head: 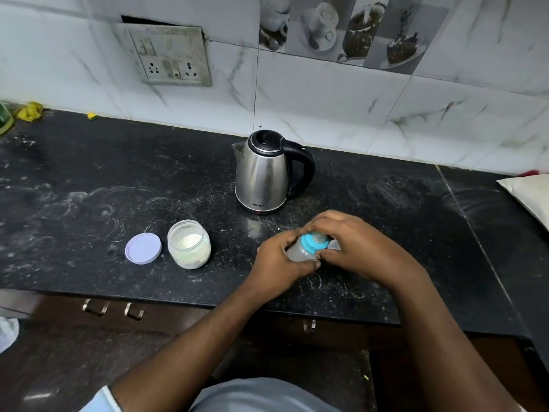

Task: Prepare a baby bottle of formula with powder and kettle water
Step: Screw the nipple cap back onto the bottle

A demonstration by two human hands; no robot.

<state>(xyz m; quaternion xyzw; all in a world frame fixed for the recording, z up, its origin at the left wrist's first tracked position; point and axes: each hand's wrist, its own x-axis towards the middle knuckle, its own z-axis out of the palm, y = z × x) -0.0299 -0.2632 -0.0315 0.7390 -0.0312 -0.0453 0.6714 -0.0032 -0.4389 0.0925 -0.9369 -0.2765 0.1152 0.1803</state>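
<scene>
While the dark desk [89, 173] bears every item, the steel kettle [263, 171] stands upright near its back edge with its lid closed and no hand on it. Directly in front of the kettle, the left hand [276, 260] curls its fingers [289, 237] round the bottle's body, and the right hand [356, 245] closes its fingers [329, 256] over the top. Front-left of the kettle stands the powder jar [189, 245], open and partly full. Its lilac lid [143, 248] lies just beside it, on the side away from the kettle. The baby bottle [300, 252] is held tilted; its cloudy wall hides any contents. The teal collar [310, 243] sits on its neck. Judgement: the collar is being turned, loosening or tightening unknown, so dosing and filling may remain.
</scene>
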